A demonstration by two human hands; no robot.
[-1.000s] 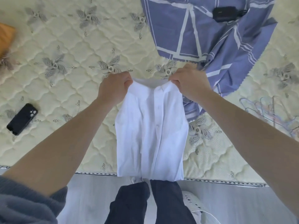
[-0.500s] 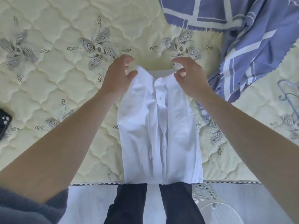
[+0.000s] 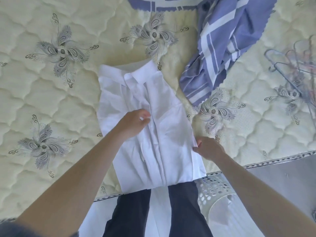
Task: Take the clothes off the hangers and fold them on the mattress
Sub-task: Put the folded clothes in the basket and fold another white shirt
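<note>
A white shirt (image 3: 164,134), folded into a narrow strip, lies flat on the cream quilted mattress (image 3: 51,100). Its collar points away from me and its hem reaches the mattress's near edge. My left hand (image 3: 132,124) lies on the middle of the shirt and pinches a bit of fabric beside the button placket. At the shirt's right edge, about halfway down, my right hand (image 3: 209,148) pinches the fabric between thumb and fingers. A pile of wire hangers (image 3: 294,69) lies at the right side of the mattress.
A blue cloth with white stripes (image 3: 217,48) lies crumpled just right of the shirt's collar. A white perforated basket (image 3: 217,194) stands on the floor by the mattress's near edge, next to my dark-trousered legs (image 3: 184,211).
Both hands let go of the collar and moved down toward me, the left to the shirt's middle, the right to its right edge. The shirt now lies flat on the mattress.
</note>
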